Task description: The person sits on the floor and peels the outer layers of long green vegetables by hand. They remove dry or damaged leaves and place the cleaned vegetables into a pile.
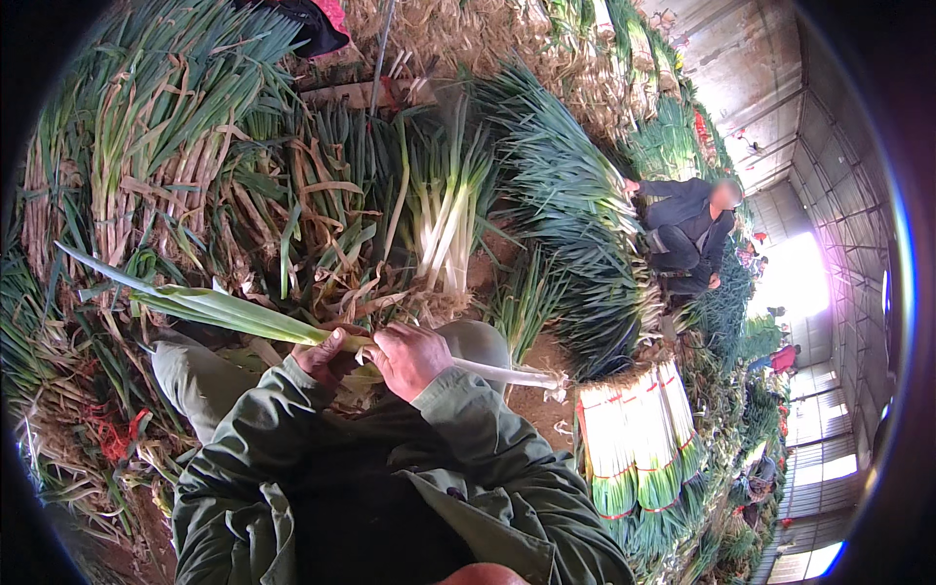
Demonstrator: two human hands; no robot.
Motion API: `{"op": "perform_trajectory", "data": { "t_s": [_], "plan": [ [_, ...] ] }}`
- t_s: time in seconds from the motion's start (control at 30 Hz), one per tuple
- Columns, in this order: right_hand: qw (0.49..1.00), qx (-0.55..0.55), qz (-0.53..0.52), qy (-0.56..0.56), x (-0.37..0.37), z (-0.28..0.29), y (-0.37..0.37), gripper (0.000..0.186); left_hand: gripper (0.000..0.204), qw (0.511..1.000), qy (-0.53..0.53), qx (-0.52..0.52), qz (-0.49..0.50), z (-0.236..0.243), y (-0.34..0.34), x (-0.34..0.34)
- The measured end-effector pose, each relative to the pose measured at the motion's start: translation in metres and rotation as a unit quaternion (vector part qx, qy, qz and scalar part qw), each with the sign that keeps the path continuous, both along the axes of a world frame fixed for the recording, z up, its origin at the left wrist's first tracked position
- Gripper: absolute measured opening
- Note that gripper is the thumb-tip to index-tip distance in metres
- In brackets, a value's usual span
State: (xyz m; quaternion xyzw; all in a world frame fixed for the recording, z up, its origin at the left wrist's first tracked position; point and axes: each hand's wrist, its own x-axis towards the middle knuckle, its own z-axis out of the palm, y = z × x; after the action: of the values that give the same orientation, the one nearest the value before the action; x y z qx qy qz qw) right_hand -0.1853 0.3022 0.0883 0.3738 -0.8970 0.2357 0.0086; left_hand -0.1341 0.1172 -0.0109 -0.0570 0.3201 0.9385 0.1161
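Note:
One long green onion [239, 312] lies slantwise across my lap, its green leaves to the left and its white stalk ending in roots on the right. My left hand [327, 358] is closed around it near where the leaves meet the stalk. Close beside it, my right hand [413, 357] grips the stalk with curled fingers. A bit of pale, loose skin shows between the two hands. Just ahead of my knees lies a group of green onions with clean white stalks [448, 219]. Dry peeled leaves [336, 210] are scattered nearby.
Unpeeled green onions [161, 146] are heaped at the left. A dark green pile [565, 214] lies to the right, with red-banded bundles [634, 439] nearer me. Another person [687, 229] crouches beyond that pile. Red netting [112, 434] lies at the lower left.

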Motion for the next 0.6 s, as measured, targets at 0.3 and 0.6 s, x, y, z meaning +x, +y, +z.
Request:
{"op": "perform_trajectory", "data": {
  "t_s": [0.3, 0.6],
  "plan": [
    [0.999, 0.021, -0.046, -0.016, -0.001, 0.001, -0.001, 0.025, 0.043, 0.998, 0.059, 0.007, 0.009, -0.012, -0.005, 0.003],
    [0.981, 0.046, -0.187, 0.005, -0.013, 0.006, 0.014, 0.030, 0.046, 0.991, 0.131, -0.012, 0.017, 0.015, -0.009, 0.002]
  ]
}}
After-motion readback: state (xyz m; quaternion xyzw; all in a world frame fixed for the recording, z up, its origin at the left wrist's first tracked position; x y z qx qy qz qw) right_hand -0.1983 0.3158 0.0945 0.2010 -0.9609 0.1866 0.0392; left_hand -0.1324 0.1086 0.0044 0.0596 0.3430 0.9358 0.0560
